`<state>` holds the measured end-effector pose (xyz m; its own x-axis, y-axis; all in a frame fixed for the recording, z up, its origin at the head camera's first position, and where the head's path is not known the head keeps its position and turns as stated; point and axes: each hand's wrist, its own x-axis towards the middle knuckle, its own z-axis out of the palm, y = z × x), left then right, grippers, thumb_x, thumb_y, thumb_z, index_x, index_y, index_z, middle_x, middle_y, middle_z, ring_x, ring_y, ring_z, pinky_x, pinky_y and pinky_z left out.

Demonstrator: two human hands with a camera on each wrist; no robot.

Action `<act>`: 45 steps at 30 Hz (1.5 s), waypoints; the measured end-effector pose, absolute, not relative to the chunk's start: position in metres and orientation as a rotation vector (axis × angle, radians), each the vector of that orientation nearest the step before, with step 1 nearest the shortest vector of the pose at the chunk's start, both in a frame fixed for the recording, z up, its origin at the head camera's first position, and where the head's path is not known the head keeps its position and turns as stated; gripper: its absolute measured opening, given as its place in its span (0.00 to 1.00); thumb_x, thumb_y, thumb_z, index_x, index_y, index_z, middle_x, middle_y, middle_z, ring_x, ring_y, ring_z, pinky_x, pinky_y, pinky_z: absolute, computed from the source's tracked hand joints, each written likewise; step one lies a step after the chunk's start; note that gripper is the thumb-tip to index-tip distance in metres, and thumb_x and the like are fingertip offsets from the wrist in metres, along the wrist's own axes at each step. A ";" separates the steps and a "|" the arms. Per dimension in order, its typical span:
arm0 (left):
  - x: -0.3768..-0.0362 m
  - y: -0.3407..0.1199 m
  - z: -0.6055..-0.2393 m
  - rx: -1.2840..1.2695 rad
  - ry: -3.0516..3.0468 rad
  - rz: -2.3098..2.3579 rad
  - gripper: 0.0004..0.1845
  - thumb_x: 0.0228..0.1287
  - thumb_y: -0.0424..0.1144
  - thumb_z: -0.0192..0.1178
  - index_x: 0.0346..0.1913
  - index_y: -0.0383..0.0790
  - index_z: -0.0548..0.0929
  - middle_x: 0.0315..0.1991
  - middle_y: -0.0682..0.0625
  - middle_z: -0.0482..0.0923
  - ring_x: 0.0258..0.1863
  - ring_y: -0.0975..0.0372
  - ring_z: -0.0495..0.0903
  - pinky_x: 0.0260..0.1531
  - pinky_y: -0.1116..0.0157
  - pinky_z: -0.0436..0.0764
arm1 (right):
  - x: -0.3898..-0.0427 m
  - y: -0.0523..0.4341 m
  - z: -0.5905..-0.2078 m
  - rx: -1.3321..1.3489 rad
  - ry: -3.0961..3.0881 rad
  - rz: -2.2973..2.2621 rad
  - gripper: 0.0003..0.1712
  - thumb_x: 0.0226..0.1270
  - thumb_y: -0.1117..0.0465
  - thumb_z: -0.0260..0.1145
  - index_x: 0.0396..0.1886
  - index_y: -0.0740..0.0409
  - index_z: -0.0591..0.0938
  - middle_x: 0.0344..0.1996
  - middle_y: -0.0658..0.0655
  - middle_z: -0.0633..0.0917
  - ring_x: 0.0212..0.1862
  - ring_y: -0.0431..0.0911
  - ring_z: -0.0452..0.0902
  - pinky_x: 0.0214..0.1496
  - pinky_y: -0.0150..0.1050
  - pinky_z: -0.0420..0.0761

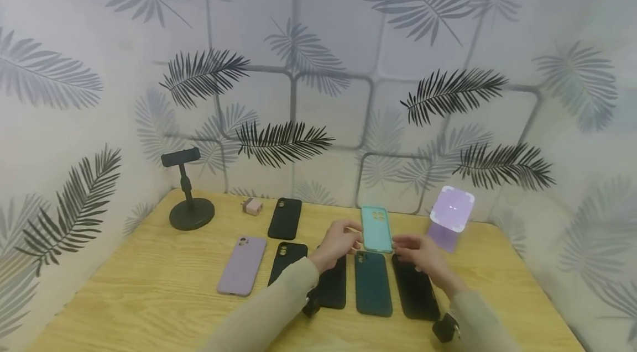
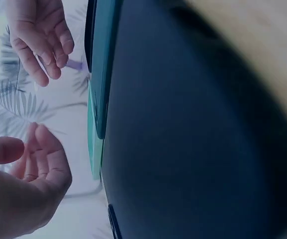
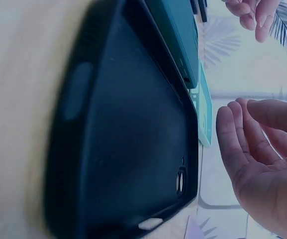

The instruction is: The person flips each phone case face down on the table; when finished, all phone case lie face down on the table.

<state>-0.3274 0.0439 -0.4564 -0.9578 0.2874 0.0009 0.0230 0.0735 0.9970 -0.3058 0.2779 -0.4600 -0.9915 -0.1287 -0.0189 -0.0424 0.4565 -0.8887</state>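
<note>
A mint phone case (image 1: 376, 229) lies on the wooden table (image 1: 149, 297) between my two hands. My left hand (image 1: 343, 240) hovers at its left edge and my right hand (image 1: 410, 247) at its right edge, both with relaxed fingers and holding nothing. The left wrist view shows my left hand (image 2: 29, 174) loosely curled and apart from the mint case (image 2: 94, 144). In the right wrist view my right hand (image 3: 257, 144) is likewise clear of the mint case (image 3: 205, 114). Just nearer lie a dark green case (image 1: 372, 283) and a black case (image 1: 414, 285).
More cases lie on the table: a lilac case (image 1: 242, 264) and black ones (image 1: 285, 218) (image 1: 286, 258) (image 1: 333, 285). A black phone stand (image 1: 188, 197) and a pink charger (image 1: 252, 206) sit at the back left, a purple stand (image 1: 450, 214) at the back right. Walls close in behind.
</note>
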 end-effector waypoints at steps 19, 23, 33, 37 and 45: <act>-0.356 0.069 -0.462 -0.014 2.055 2.113 0.23 0.66 0.27 0.51 0.64 0.29 0.72 0.60 0.38 0.75 0.54 0.50 0.79 0.56 0.55 0.80 | -0.338 0.292 -0.470 -0.235 2.548 -1.624 0.26 0.68 0.72 0.60 0.63 0.79 0.70 0.61 0.77 0.74 0.62 0.64 0.74 0.60 0.47 0.81; -0.361 0.072 -0.466 -0.052 2.046 2.049 0.24 0.68 0.28 0.49 0.67 0.32 0.70 0.35 0.50 0.77 0.27 0.64 0.72 0.32 0.67 0.75 | -0.340 0.290 -0.472 -0.198 2.541 -1.621 0.26 0.67 0.71 0.61 0.63 0.78 0.71 0.60 0.76 0.75 0.59 0.61 0.77 0.60 0.47 0.81; -0.363 0.075 -0.466 -0.050 1.914 2.096 0.26 0.73 0.32 0.48 0.72 0.31 0.64 0.25 0.54 0.62 0.18 0.67 0.56 0.26 0.70 0.69 | -0.354 0.287 -0.476 -0.156 2.439 -1.707 0.27 0.68 0.72 0.59 0.64 0.79 0.68 0.60 0.78 0.74 0.58 0.61 0.79 0.55 0.45 0.84; -0.363 0.073 -0.466 -0.086 1.882 2.125 0.26 0.74 0.35 0.51 0.72 0.31 0.64 0.41 0.44 0.76 0.33 0.63 0.75 0.44 0.64 0.82 | -0.357 0.286 -0.477 -0.125 2.416 -1.728 0.26 0.69 0.71 0.59 0.64 0.79 0.68 0.60 0.78 0.74 0.54 0.55 0.82 0.52 0.43 0.85; -0.365 0.074 -0.466 -0.132 1.818 2.193 0.27 0.72 0.31 0.52 0.70 0.27 0.63 0.51 0.37 0.75 0.46 0.55 0.78 0.52 0.60 0.81 | -0.359 0.286 -0.477 -0.142 2.323 -1.794 0.26 0.71 0.72 0.57 0.66 0.79 0.66 0.60 0.77 0.74 0.51 0.48 0.83 0.52 0.41 0.85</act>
